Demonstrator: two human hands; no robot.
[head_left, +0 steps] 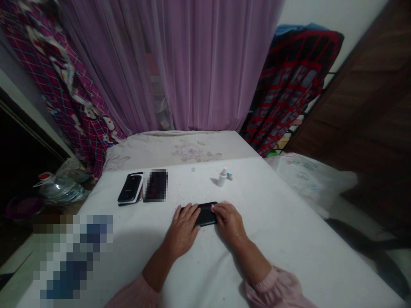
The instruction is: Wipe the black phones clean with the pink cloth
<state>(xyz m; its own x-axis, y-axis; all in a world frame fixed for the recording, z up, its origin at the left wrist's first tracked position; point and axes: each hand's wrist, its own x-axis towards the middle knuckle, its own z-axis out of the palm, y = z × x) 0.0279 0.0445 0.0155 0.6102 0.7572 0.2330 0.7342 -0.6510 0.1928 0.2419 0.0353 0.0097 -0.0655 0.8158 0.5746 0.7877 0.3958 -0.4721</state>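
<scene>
A dark phone [206, 215] lies flat on the white-covered table, long side across my view. Over its left end is my left hand [183, 226], fingers reaching to the far edge and thumb along the near edge, holding it in place. My right hand [230, 223] is closed at the phone's right end, pinching a small pink piece [213, 208] against the surface; its material is unclear. Beyond the right hand stands a small white bottle [221, 178], upright, with a small blue-and-white item [230, 176] beside it.
Stacked phones [130, 188] lie at the left, next to a blurred-out dark device [156, 185]. A pixelated patch [73, 256] covers the table's left edge. Purple curtains [212, 64] hang behind. A large water bottle [61, 188] stands left of the table, a plastic bag [308, 184] right.
</scene>
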